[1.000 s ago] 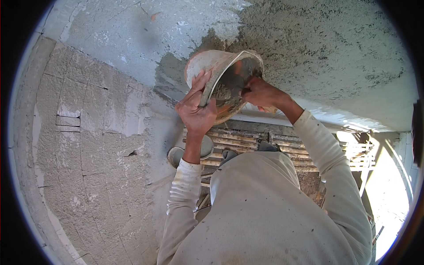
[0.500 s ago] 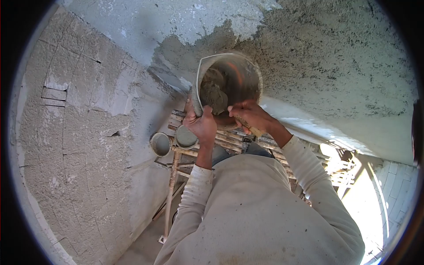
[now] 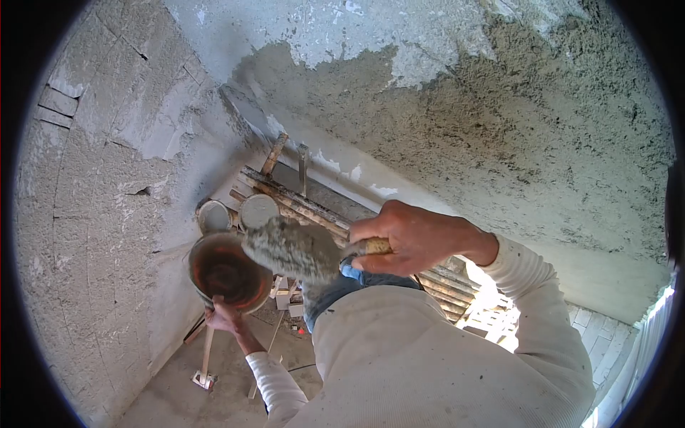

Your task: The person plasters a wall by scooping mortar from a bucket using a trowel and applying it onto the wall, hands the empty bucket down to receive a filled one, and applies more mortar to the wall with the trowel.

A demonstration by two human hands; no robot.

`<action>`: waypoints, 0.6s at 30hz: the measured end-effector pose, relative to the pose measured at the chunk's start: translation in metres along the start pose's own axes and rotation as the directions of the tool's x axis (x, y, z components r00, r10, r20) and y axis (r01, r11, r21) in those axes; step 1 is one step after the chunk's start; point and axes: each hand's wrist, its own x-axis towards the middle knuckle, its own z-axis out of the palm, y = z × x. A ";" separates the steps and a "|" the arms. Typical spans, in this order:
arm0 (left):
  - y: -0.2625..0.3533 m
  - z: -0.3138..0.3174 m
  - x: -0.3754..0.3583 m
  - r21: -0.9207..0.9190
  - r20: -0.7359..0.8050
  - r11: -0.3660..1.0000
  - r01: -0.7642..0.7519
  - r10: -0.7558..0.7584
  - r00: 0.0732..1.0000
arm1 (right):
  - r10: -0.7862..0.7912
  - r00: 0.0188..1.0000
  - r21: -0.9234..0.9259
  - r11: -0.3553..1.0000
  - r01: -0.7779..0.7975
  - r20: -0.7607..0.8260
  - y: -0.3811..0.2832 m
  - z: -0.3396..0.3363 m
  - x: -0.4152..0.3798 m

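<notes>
Grey mud [image 3: 291,248] sits on the trowel [image 3: 372,247] that my right hand [image 3: 422,238] grips; it points left, toward the bucket [image 3: 208,258] my left hand [image 3: 225,317] holds by its rim.

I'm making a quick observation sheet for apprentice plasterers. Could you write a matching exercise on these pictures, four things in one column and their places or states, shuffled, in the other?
Things
1. Left hand
2. Right hand
3. Grey mortar
4. Two round pails

Places or states
A. Heaped on the trowel
B. Side by side, beyond the held bucket
C. Gripping a bucket's rim
D. Wrapped round the trowel's handle

Right pairs: 1-C, 2-D, 3-A, 4-B
</notes>
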 end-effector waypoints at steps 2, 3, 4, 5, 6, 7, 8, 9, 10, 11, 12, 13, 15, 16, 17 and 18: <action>-0.002 -0.032 -0.009 -0.002 -0.057 1.000 -0.006 0.006 0.998 | 0.068 0.990 0.204 0.975 -0.092 0.120 -0.002 -0.011 -0.007; 0.015 -0.042 -0.021 0.067 -0.097 0.998 0.017 -0.010 0.995 | 0.145 0.968 0.271 0.942 -0.198 0.204 -0.001 -0.022 -0.012; 0.009 -0.044 -0.020 0.068 -0.100 0.997 0.031 -0.024 0.995 | 0.213 0.933 0.328 0.894 -0.306 0.290 0.001 -0.033 -0.019; 0.000 -0.049 -0.022 0.072 -0.104 0.996 0.047 -0.040 0.994 | 0.381 0.880 0.415 0.779 -0.471 0.283 0.016 -0.043 -0.029; -0.006 -0.056 -0.024 0.086 -0.109 0.994 0.064 -0.054 0.993 | 0.364 0.931 0.460 0.822 -0.334 0.027 0.050 -0.054 -0.044; -0.003 -0.049 -0.032 0.042 -0.120 0.998 0.055 -0.049 0.992 | 0.557 0.821 0.417 0.780 -0.466 -0.124 0.080 -0.087 -0.068; -0.002 -0.051 -0.031 0.046 -0.077 0.997 0.054 -0.051 0.996 | 0.695 0.594 0.410 0.719 -0.562 -0.405 0.067 -0.115 -0.091; 0.000 -0.049 -0.028 0.044 -0.031 0.997 0.057 -0.056 0.998 | 0.582 0.434 0.282 0.765 -0.580 -0.687 0.029 -0.125 -0.123; -0.001 -0.024 -0.042 0.006 0.000 0.996 0.085 -0.085 0.996 | 0.469 0.366 0.324 0.862 -0.391 -0.804 0.003 -0.144 -0.171; 0.022 -0.006 -0.059 -0.109 0.041 0.993 0.049 -0.045 0.998 | 0.166 0.563 0.052 0.976 -0.213 -0.810 -0.011 -0.167 -0.236; 0.000 0.005 -0.050 -0.086 0.089 0.991 0.105 -0.097 0.991 | 0.060 0.529 -0.036 0.985 -0.170 -0.847 -0.050 -0.159 -0.266; -0.006 0.024 -0.051 -0.068 0.109 0.995 0.072 -0.064 0.992 | 0.074 0.527 -0.006 0.989 -0.148 -0.847 -0.077 -0.145 -0.284; 0.003 0.064 -0.060 -0.148 0.246 0.986 0.077 -0.039 0.968 | 0.083 0.534 0.060 0.996 -0.061 -0.842 -0.078 -0.105 -0.296; 0.029 0.085 -0.077 -0.268 0.300 0.962 0.045 0.039 0.953 | 0.145 0.555 0.123 0.989 -0.076 -0.819 -0.050 -0.084 -0.288; 0.043 0.102 -0.086 -0.255 0.357 0.966 0.035 0.060 0.932 | 0.206 0.573 0.185 0.978 -0.095 -0.793 -0.022 -0.062 -0.279; 0.058 0.119 -0.095 -0.243 0.413 0.970 0.023 0.081 0.907 | 0.327 0.594 0.262 0.945 -0.196 -0.735 0.009 -0.037 -0.261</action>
